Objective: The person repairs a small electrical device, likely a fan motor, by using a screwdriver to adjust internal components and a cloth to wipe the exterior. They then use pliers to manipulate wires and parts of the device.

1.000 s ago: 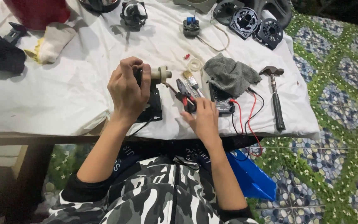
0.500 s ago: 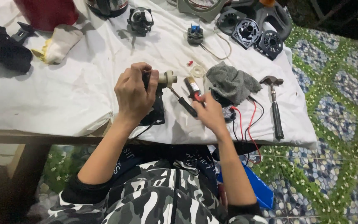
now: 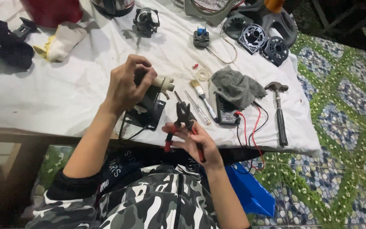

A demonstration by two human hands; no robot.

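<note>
Left hand (image 3: 128, 87) grips a black motor unit (image 3: 149, 99) with cream cylindrical end. Right hand (image 3: 195, 142) fingers close around red-handled pliers (image 3: 183, 123), near a grey cloth (image 3: 237, 87).

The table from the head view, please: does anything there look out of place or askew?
Mildly. The grey rag is slumped over the top of the multimeter, hiding most of it, and its red and black leads trail off the table edge. The hammer lies flat near that edge. Nothing looks spilled or broken.
</note>
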